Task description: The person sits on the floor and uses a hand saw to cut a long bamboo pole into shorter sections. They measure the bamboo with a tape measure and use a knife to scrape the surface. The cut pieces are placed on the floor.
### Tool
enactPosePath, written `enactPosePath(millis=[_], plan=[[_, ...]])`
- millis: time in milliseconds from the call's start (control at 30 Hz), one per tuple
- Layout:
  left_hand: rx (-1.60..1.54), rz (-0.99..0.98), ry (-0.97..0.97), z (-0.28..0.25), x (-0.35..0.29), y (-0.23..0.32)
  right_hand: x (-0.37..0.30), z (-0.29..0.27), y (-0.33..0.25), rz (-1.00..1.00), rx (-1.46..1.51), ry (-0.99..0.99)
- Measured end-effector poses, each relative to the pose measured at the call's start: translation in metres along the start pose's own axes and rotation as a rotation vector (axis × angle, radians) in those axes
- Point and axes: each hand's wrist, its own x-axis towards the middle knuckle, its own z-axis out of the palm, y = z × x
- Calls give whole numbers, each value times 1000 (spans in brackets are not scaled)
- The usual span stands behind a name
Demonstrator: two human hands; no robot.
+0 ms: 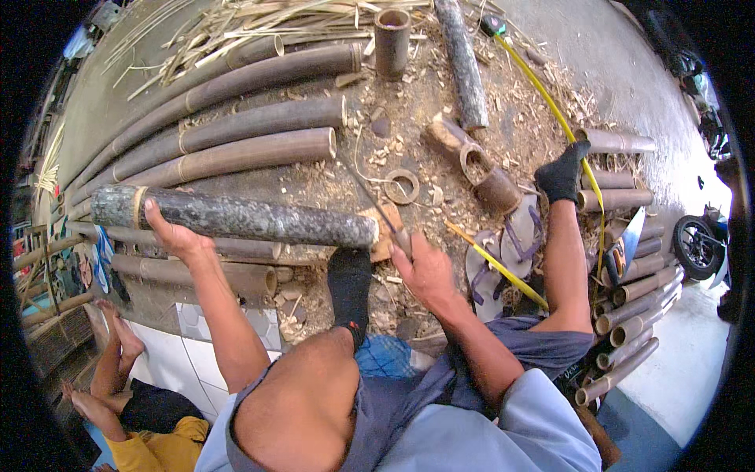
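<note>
A dark, mottled bamboo pole lies crosswise in front of me, its right end over a small wooden block. My left hand is closed around it near its left end, thumb up on the near side and the other fingers mostly hidden behind. My right hand grips the handle of a long, narrow-bladed knife. The blade points away and to the left, just past the pole's right end. A cut bamboo ring lies on the floor beyond the knife.
Brown bamboo poles lie at left; shorter lengths are stacked at right by a saw. A yellow tape measure stretches past my foot. Flip-flops and wood chips cover the floor. Another person sits at lower left.
</note>
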Motion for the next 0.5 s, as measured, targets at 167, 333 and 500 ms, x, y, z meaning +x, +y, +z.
enactPosePath(millis=[167, 333, 500], plan=[[31, 32, -3, -2, -4, 3, -2, 9, 2, -157, 162, 205], [1, 65, -84, -4, -1, 0, -4, 9, 8, 74, -115, -170], [-66, -22, -67, -8, 2, -4, -4, -1, 2, -182, 363, 201]])
